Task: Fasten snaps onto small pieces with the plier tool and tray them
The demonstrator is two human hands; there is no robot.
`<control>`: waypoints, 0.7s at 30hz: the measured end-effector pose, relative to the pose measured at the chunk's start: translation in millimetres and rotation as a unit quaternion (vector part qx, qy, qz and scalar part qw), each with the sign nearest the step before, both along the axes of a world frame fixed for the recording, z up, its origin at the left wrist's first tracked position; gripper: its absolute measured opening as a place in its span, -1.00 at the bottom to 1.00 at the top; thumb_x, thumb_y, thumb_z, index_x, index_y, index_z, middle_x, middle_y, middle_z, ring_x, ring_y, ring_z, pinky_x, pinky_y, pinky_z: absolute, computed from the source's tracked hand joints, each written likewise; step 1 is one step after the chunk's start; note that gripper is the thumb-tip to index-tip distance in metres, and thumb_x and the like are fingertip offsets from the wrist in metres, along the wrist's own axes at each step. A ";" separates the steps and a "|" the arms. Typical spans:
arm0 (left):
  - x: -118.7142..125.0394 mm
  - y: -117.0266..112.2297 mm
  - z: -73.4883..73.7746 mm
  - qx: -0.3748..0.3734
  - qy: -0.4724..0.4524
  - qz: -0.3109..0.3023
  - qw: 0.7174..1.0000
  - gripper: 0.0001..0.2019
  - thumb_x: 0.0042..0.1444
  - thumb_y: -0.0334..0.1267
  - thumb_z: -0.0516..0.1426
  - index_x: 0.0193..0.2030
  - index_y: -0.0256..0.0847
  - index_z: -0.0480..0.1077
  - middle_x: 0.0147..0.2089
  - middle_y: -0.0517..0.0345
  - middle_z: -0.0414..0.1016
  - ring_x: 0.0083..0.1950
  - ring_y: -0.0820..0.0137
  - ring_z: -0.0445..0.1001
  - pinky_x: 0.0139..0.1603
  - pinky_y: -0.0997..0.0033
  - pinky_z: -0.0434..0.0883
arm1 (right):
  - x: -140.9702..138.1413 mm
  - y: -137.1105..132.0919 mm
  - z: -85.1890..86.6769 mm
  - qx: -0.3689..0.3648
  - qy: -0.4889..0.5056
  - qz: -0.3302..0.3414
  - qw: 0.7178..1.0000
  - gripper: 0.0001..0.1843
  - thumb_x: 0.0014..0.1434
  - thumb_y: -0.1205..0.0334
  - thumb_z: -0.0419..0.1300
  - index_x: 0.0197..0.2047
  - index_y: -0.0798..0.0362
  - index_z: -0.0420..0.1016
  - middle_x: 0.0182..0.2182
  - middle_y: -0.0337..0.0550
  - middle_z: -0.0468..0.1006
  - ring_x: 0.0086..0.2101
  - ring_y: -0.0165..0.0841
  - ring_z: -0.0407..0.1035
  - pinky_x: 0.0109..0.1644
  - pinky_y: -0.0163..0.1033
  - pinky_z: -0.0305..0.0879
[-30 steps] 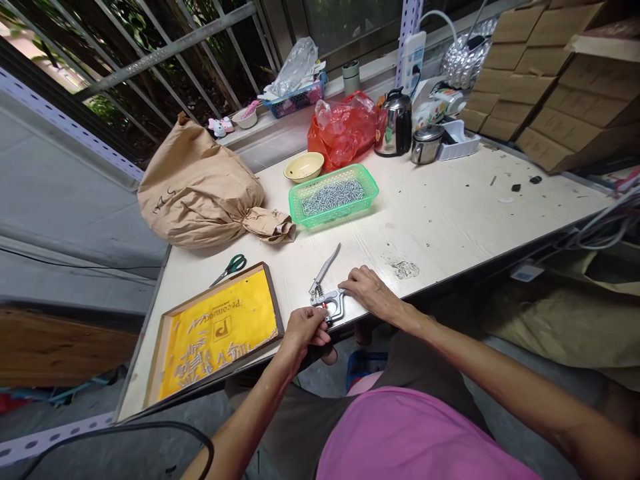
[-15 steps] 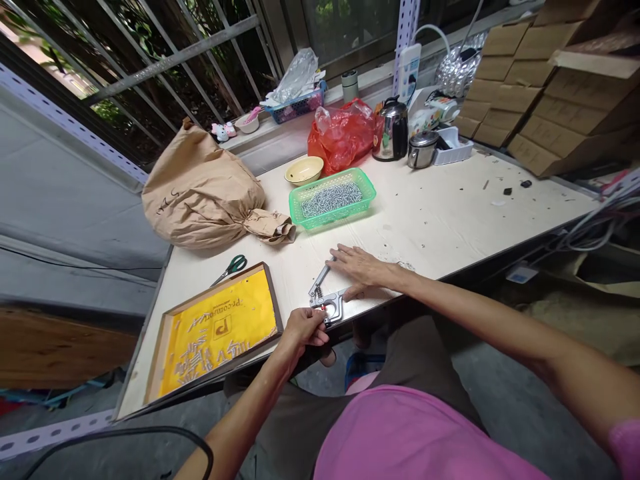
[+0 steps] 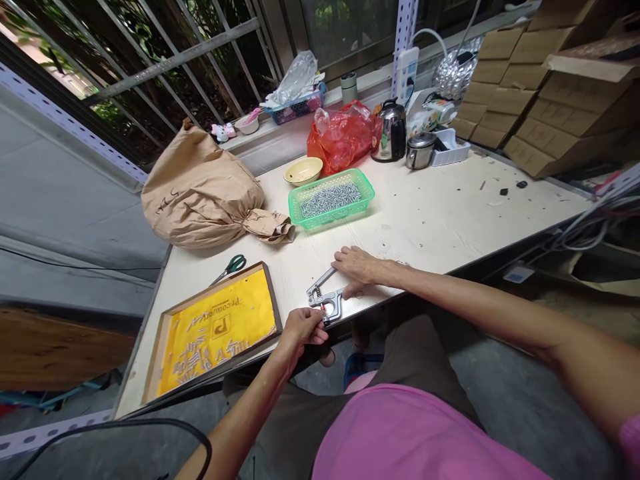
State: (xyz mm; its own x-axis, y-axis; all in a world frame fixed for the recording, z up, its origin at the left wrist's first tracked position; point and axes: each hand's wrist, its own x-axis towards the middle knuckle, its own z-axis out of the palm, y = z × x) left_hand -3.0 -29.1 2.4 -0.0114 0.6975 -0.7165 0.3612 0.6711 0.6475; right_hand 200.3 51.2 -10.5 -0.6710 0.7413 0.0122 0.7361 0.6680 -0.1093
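A grey metal lever tool, like a toggle clamp (image 3: 320, 293) with a spring and a red tip, lies at the table's front edge. My right hand (image 3: 361, 265) has its fingers wrapped over the end of the long lever, the thumb on the lower handle. Beside the red tip, my left hand (image 3: 306, 325) is closed in a pinch; whatever sits between thumb and finger is too small to make out. Left of it lies a shallow tray (image 3: 274, 303) lined with yellow, holding several small metal pins or screws.
Green-handled scissors (image 3: 234, 265) lie behind the tray. Farther back are a green basket (image 3: 369, 193) of small metal pieces, a cream bowl (image 3: 303, 171), a tied brown sack (image 3: 205, 193), a red plastic bag (image 3: 340, 140) and a kettle (image 3: 390, 130). Cardboard boxes (image 3: 515, 93) are stacked at right.
The lever has swung lower toward the lower handle, my right hand's fingers coming down with it. My left hand stays at the red tip.
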 end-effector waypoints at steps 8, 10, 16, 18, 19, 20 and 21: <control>-7.3 -5.5 16.0 0.146 0.214 -0.176 0.950 -0.56 0.07 0.12 0.06 -0.54 -0.23 0.36 -0.65 0.10 0.40 -0.60 0.34 0.43 -0.54 0.44 0.32 | 1.4 -8.4 9.2 -0.017 0.003 -0.029 0.999 -0.45 -0.03 -0.20 0.27 -0.22 0.15 0.44 -0.18 0.06 0.42 -0.12 -0.15 0.24 -0.17 -0.14 0.26; -10.1 0.2 15.8 0.251 0.296 -0.235 0.891 -0.58 0.11 0.11 -0.02 -0.38 -0.18 0.45 -0.47 0.06 0.52 -0.44 0.24 0.51 -0.41 0.35 0.37 | 1.0 -5.8 10.5 -0.019 0.009 -0.012 1.000 -0.44 0.01 -0.25 0.20 -0.25 0.13 0.42 -0.17 0.05 0.41 -0.11 -0.15 0.23 -0.19 -0.12 0.29; 1.8 62.5 -24.1 0.494 0.305 -0.356 0.732 -0.46 0.05 0.10 -0.05 -0.02 -0.26 0.41 0.12 -0.19 0.41 0.16 -0.01 0.34 0.16 0.05 0.26 | 13.5 4.5 13.0 -0.014 0.014 0.001 1.000 -0.52 0.09 -0.20 0.15 -0.24 0.11 0.36 -0.11 0.03 0.39 -0.08 -0.15 0.23 -0.18 -0.10 0.32; 4.1 80.1 -37.8 0.493 0.285 -0.388 0.725 -0.44 0.04 0.08 -0.04 0.03 -0.28 0.37 0.13 -0.19 0.40 0.18 0.05 0.34 0.20 0.11 0.25 | 18.4 0.4 20.0 -0.037 0.012 0.009 0.999 -0.55 0.06 -0.12 0.22 -0.20 0.12 0.35 -0.11 0.02 0.39 -0.10 -0.16 0.25 -0.17 -0.12 0.33; 3.9 86.0 -42.7 0.487 0.278 -0.402 0.724 -0.43 0.04 0.08 -0.04 0.05 -0.27 0.36 0.13 -0.18 0.40 0.16 0.06 0.36 0.20 0.14 0.27 | 20.5 -2.1 23.7 -0.052 0.013 0.012 0.999 -0.55 0.04 -0.09 0.24 -0.18 0.12 0.35 -0.10 0.02 0.39 -0.10 -0.17 0.26 -0.17 -0.14 0.33; 3.5 89.9 -46.1 0.483 0.274 -0.415 0.721 -0.42 0.03 0.09 -0.03 0.06 -0.27 0.35 0.12 -0.17 0.41 0.15 0.07 0.37 0.19 0.16 0.28 | 22.0 -4.4 26.9 -0.065 0.015 0.011 0.998 -0.54 0.03 -0.08 0.26 -0.17 0.12 0.35 -0.10 0.02 0.39 -0.11 -0.18 0.27 -0.17 -0.15 0.34; 3.4 91.8 -47.6 0.483 0.276 -0.424 0.715 -0.41 0.02 0.10 -0.02 0.07 -0.27 0.34 0.13 -0.17 0.40 0.14 0.06 0.37 0.17 0.15 0.29 | 23.0 -6.3 29.2 -0.075 0.017 0.003 0.997 -0.53 0.03 -0.08 0.26 -0.16 0.13 0.35 -0.09 0.03 0.39 -0.11 -0.18 0.27 -0.18 -0.15 0.35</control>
State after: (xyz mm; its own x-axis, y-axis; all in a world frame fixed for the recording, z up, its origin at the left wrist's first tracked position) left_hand 0.5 62.7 -45.2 0.6134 0.7879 0.0537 0.7523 -0.6036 0.2640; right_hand 223.3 44.9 18.6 -0.6767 0.7323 -0.0759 0.7262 0.6469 -0.2325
